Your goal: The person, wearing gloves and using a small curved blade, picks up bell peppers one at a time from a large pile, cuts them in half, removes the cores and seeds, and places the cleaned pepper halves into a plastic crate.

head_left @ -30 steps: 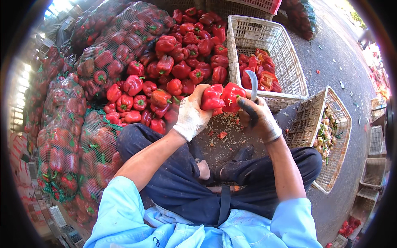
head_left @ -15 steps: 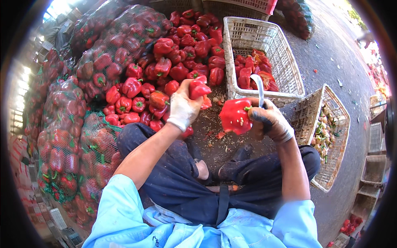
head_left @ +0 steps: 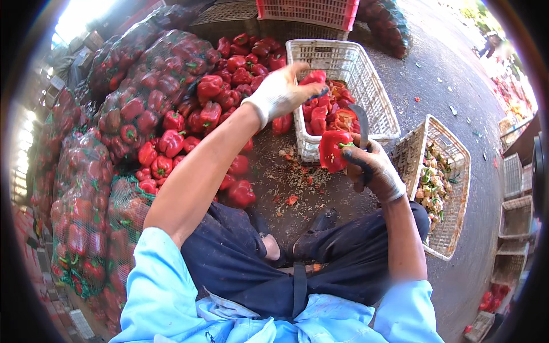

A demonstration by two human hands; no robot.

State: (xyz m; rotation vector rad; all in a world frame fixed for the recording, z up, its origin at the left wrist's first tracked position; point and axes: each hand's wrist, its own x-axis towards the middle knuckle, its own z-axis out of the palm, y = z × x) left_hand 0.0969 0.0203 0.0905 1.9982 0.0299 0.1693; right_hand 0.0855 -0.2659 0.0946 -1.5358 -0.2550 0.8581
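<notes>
My left hand (head_left: 284, 90), in a pale glove, reaches over the near left side of a white plastic crate (head_left: 374, 74), fingers spread. A red bell pepper piece (head_left: 315, 76) is at its fingertips, seemingly loose. More cut red pepper pieces (head_left: 320, 117) lie in the crate. My right hand (head_left: 374, 168), gloved with dark-stained fingers, is closed on a curved knife (head_left: 361, 121) and a cut bell pepper (head_left: 333, 151) with its green stem and seeds showing. The knife's blade points up and curves beside the crate's near edge.
Whole red bell peppers (head_left: 171, 143) are heaped at the left, beside filled mesh sacks (head_left: 80, 211). A tilted white crate (head_left: 457, 211) at the right holds pepper cores and stems. Seeds and scraps litter the ground (head_left: 280, 188). A pink crate (head_left: 309, 12) stands at the back.
My left hand has moved from beside the pepper heap to over the white crate with the cut piece, its fingers spreading. My right hand keeps the knife and stemmed pepper, turned slightly.
</notes>
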